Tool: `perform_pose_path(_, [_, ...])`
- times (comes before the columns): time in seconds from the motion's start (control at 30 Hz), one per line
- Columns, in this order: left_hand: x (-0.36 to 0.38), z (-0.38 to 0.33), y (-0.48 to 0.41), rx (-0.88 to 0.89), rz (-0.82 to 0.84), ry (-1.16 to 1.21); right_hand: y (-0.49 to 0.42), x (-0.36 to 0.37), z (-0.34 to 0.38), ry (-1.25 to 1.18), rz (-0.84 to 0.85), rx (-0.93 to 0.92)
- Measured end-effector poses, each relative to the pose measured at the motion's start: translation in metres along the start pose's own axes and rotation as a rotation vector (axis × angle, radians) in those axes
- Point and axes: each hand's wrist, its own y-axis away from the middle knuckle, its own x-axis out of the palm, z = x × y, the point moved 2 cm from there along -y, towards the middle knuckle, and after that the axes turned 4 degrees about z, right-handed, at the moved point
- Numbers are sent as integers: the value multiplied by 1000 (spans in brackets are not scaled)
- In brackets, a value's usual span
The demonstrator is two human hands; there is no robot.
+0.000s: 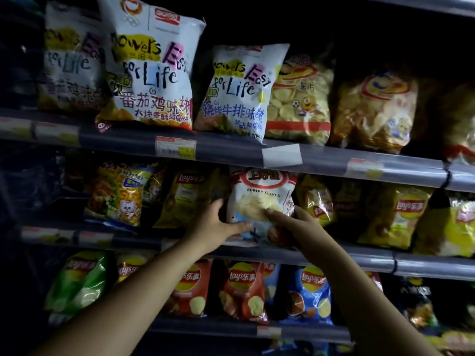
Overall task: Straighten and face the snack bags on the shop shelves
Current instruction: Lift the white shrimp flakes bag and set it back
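Note:
A white bag marked SHRIMP FLAKES (259, 199) stands upright on the middle shelf (424, 263), its front towards me. My left hand (218, 224) grips the bag's lower left edge. Over on the lower right side, my right hand (293, 222) holds it with the thumb pressed on the front. Yellow chip bags stand on both sides of it: one at its left (185, 199) and one at its right (317, 201).
The upper shelf (231, 150) carries white "Easy for Life" bags (151, 70), one leaning, and yellow crisp bags (299, 98). The bottom shelf holds green (77, 283), red (241, 291) and blue (309, 294) chip bags. The left end of the shelves is dark.

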Motion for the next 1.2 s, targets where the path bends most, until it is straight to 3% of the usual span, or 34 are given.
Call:
perform_pose_path(0.13, [-8, 8, 31, -47, 121, 364, 26, 10, 2, -106, 117, -38])
perform_pose_path(0.23, [-16, 15, 56, -26, 207, 499, 41, 13, -8, -136, 192, -38])
perform_pose_path(0.47, [-26, 27, 85, -57, 226, 281, 58, 31, -11, -247, 73, -64])
perform_pose_path(0.63, [-43, -1, 74, -2, 78, 453, 71, 49, -12, -100, 110, -56])
perform_pose_path(0.73, [-39, -12, 72, 35, -73, 444, 78, 61, -12, -142, 99, -77])
perform_pose_path(0.87, [-39, -8, 77, 60, -77, 409, 81, 64, -14, -255, -48, -131])
perform_pose_path(1.03, [-48, -5, 80, 129, -106, 434, 80, 75, -10, -296, -76, -161])
perform_pose_path(1.2, [-62, 10, 73, -13, -123, 635, 74, 76, -13, -446, -102, -115])
